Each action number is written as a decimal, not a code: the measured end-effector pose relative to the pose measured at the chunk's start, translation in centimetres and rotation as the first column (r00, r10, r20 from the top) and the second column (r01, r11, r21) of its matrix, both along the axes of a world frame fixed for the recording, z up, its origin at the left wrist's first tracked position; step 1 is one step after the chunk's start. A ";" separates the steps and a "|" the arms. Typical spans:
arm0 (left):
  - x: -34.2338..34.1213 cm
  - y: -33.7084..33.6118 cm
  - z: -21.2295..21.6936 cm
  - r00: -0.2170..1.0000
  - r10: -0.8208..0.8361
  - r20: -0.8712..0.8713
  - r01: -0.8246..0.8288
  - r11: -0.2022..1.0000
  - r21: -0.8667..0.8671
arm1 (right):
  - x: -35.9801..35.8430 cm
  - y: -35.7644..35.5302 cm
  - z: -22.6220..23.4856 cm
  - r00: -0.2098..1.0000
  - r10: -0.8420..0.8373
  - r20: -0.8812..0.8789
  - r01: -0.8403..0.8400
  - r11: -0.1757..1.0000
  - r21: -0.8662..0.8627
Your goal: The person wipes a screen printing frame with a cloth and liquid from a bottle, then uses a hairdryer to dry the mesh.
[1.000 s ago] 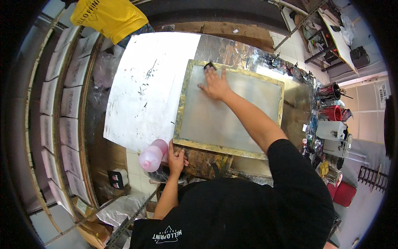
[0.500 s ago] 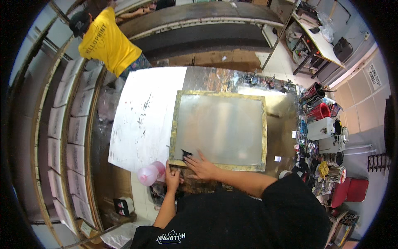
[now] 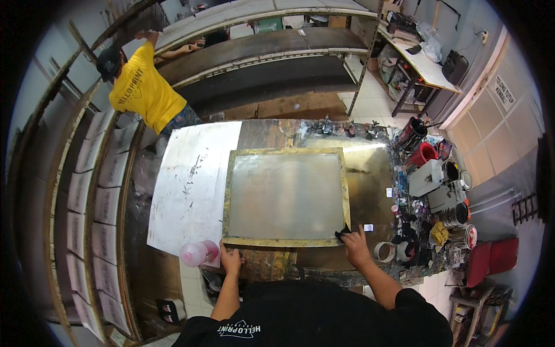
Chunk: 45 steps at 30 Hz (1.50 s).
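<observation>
Frame (image 3: 277, 242) could slide if pushed hard | right hand (image 3: 357, 250): fingers pinch black cloth (image 3: 343, 232) | left hand (image 3: 232, 262): by corner, can't tell grip; bump could tip pink bottle (image 3: 199, 253)

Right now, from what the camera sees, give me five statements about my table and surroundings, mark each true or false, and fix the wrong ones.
1. The right hand holds a black cloth at the framed screen's lower-right corner. True.
2. The left hand is gripping the pink bottle. False: it is at the frame's lower-left corner, with the bottle to its left.
3. A white sheet lies left of the screen. True.
4. The red chair is on the left. False: it is on the right.
5. A person in a yellow shirt is at upper left. True.
</observation>
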State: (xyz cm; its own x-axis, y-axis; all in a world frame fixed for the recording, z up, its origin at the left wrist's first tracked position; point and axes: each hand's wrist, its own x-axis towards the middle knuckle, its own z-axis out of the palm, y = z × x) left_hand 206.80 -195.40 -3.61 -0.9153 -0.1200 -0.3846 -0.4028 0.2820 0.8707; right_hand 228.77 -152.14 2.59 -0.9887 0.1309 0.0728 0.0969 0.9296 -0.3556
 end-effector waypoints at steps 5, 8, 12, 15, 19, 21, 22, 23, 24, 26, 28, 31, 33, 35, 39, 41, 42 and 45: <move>-0.1 -0.1 0.5 1.000 0.006 0.005 -0.006 1.000 -0.022 | 0.1 0.2 -0.7 0.940 -0.280 -0.193 0.238 0.947 -0.217; -0.2 0.0 1.1 1.000 0.003 0.018 -0.001 0.997 -0.072 | 0.1 0.1 -1.0 0.736 -0.671 -0.091 0.478 0.610 -0.633; -1.0 1.4 1.3 1.000 0.026 0.001 -0.026 0.989 0.147 | 0.7 1.3 -9.6 0.512 -0.855 0.083 0.375 0.135 -0.917; -0.7 0.6 2.2 0.999 0.006 0.052 -0.010 0.996 0.092 | -0.5 -0.8 -7.4 0.545 -0.838 0.031 0.420 0.241 -0.875; 0.8 1.3 4.1 0.999 -0.034 -0.031 0.034 0.999 -0.006 | 0.9 0.7 -5.6 0.537 -0.841 0.063 0.313 0.130 -0.941; 3.1 0.9 5.1 0.987 0.007 -0.162 -0.006 1.000 0.006 | 2.8 3.4 -2.3 0.589 -0.803 0.084 0.303 0.123 -0.945; 4.1 0.9 6.1 0.973 0.030 -0.228 -0.028 1.000 0.013 | 3.8 4.8 0.6 0.638 -0.765 0.095 0.310 0.142 -0.940; 4.8 1.0 7.7 0.945 0.043 -0.325 -0.021 0.997 0.070 | 4.3 5.5 4.7 0.648 -0.754 0.110 0.258 0.082 -0.963; 5.6 1.3 9.3 0.908 0.057 -0.414 -0.003 0.991 0.131 | 4.7 6.3 9.5 0.654 -0.747 0.121 0.209 0.024 -0.978; 7.6 2.8 14.8 0.846 0.095 -0.525 0.024 0.976 0.214 | 4.4 7.6 18.7 0.662 -0.743 0.102 0.131 -0.019 -0.991; 7.3 6.4 22.3 0.807 0.125 -0.577 0.037 0.964 0.262 | 3.5 10.4 22.6 0.632 -0.775 -0.032 0.022 0.059 -0.998; 3.4 8.5 25.3 0.667 0.016 -0.745 0.288 0.916 0.278 | -1.9 15.0 27.0 0.669 -0.730 -0.139 -0.106 0.092 -0.990; -0.4 11.0 25.1 0.642 0.051 -0.765 0.258 0.925 0.278 | -5.6 18.5 28.2 0.693 -0.696 -0.189 -0.206 0.059 -0.977; -4.1 13.0 24.7 0.626 0.067 -0.777 0.256 0.924 0.286 | -9.0 21.3 27.1 0.657 -0.738 -0.157 -0.237 -0.004 -0.972; -10.0 14.4 22.8 0.647 0.073 -0.759 0.210 0.940 0.270 | -15.1 24.3 19.7 0.503 -0.844 -0.185 -0.406 -0.042 -0.913; -11.2 16.1 21.5 0.665 0.032 -0.746 0.238 0.938 0.251 | -16.3 25.8 13.6 0.412 -0.904 -0.113 -0.406 -0.071 -0.911; -11.6 16.5 20.2 0.669 -0.018 -0.743 0.292 0.926 0.241 | -17.1 25.2 11.2 0.399 -0.913 -0.081 -0.403 -0.095 -0.910; -12.7 14.7 15.2 0.714 -0.114 -0.691 0.344 0.916 0.204 | -21.3 19.7 8.6 0.378 -0.925 -0.025 -0.349 -0.118 -0.930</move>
State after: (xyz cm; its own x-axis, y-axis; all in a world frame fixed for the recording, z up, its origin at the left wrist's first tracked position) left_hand 194.09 -180.70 11.55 -0.9291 0.1417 0.3417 0.3410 -0.0296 0.9396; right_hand 207.46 -132.47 11.15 -0.3570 0.9258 -0.1241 -0.5927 -0.3271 -0.7360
